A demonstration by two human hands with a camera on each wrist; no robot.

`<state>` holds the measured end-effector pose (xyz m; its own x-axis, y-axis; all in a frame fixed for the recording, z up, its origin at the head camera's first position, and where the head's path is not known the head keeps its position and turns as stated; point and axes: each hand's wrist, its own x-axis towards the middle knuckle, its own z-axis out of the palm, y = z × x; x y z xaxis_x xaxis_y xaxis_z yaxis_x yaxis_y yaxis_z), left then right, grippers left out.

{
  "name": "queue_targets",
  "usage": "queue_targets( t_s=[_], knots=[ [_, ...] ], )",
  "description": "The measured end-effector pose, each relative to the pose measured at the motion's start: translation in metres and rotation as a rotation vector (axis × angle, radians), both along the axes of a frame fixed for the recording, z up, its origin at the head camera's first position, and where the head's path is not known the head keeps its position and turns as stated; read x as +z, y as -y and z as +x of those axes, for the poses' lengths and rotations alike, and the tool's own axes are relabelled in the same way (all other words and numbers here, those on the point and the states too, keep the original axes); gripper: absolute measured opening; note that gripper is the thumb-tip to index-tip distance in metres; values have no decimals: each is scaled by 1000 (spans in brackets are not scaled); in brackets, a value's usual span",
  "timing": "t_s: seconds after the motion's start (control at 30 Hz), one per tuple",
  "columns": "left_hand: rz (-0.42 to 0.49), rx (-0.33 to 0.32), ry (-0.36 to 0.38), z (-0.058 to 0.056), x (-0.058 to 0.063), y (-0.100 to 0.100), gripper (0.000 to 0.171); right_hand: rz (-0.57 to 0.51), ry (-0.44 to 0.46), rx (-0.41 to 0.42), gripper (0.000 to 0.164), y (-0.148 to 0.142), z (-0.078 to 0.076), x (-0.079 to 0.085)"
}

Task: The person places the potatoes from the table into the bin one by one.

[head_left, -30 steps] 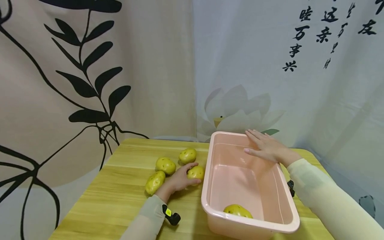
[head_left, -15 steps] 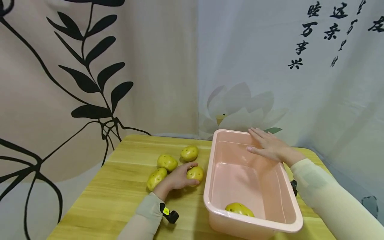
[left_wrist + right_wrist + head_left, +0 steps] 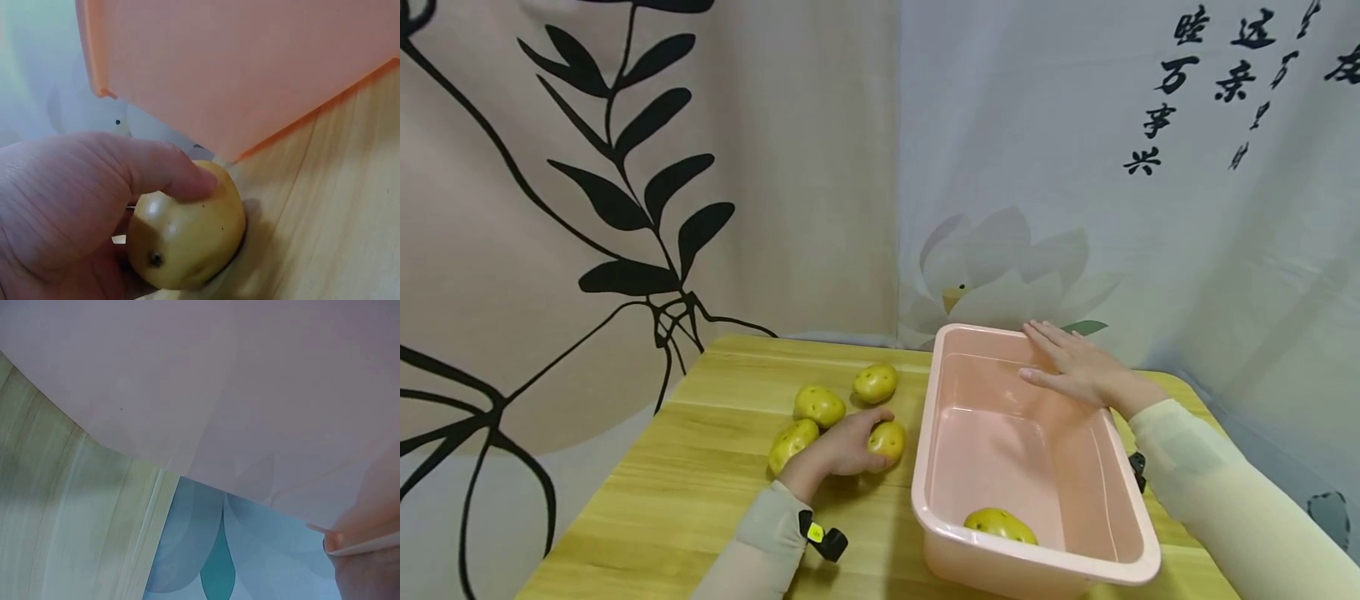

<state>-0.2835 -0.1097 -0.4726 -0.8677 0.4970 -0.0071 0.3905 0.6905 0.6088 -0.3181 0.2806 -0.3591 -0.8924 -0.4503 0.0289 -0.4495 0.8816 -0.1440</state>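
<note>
While right hand (image 3: 1078, 371) lies straight-fingered across corner of pink tub (image 3: 925, 425) — to steady it, I judge — my left hand (image 3: 842, 450) pinches yellow potato (image 3: 889, 439), likely for secure hold, low at table (image 3: 700, 483) just beside tub. One other potato (image 3: 1000, 524) sits inside.

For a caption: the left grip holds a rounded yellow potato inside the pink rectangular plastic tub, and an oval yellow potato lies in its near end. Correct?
Not inside: the head view shows the left grip holding the rounded yellow potato outside the pink rectangular plastic tub, to its left. The oval yellow potato is in the tub's near end.
</note>
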Motion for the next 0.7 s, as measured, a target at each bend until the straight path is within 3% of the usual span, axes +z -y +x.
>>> queue_targets(
  t_s=[0.3,0.7],
  knots=[
    [-83,3,-93,3,-3,-6,72,7,-6,-5,89,0,-1,-1],
    [-75,48,-193,2,-15,-14,78,9,-14,-12,88,-1,-1,-3]
  ],
)
